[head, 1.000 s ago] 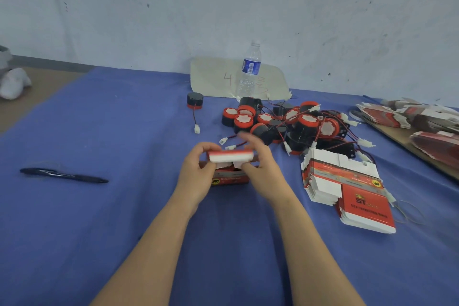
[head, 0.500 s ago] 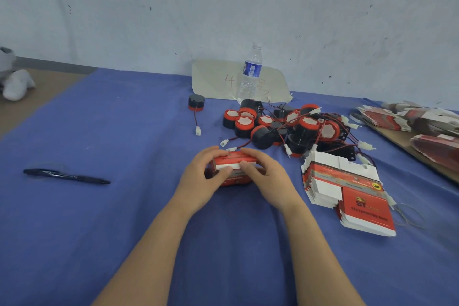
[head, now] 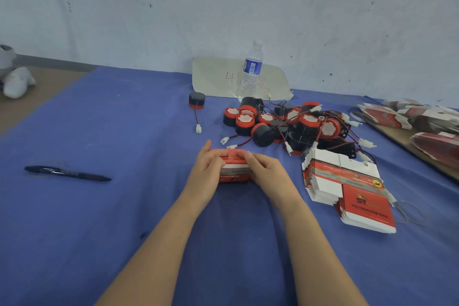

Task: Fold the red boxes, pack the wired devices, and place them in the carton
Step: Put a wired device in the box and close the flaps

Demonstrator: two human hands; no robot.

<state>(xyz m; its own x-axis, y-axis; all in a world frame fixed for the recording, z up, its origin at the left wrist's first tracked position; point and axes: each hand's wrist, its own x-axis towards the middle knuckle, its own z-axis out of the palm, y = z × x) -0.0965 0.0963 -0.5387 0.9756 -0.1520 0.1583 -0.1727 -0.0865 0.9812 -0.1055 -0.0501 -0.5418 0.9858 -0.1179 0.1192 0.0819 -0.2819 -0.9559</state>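
**A:** Biggest thing first?

**B:** A counter (head: 99, 231) under blue cloth fills most of the view, w/ a pale, scuffed wall (head: 323, 7) behind it.

**A:** What's on it?

**B:** Far centre-right is a pile of wired devices (head: 285, 124). They have round black bodies, red caps and red-and-black leads w/ white plugs, all tangled. Touching its near-right side is a stack of flat boxes (head: 347, 186), red & white, unfolded. More flat packs (head: 427, 126) lie at the right edge on a brown board.

**A:** And the person?

**B:** Two bare forearms reach in from the bottom and meet mid-counter. The left hand (head: 207, 171) & right hand (head: 268, 174) hold one red box (head: 234, 169) between them.

**A:** How tight is the grip?

**B:** Both grips are closed on it. Each hand's fingers curl over the box's top edge, one hand at each end. One left finger sticks out straight past the far side. The box is low at the cloth, just in front of the pile. Can't tell if it rests on the cloth.

**A:** Smaller stuff?

**B:** A paper sheet (head: 216, 77) marked "4" leans on the wall, w/ a clear water bottle (head: 250, 69) upright in front of it. A dark pen (head: 67, 173) lies well to the left. A lone device (head: 196, 100) stands apart, left of the pile, its lead trailing toward the hands.
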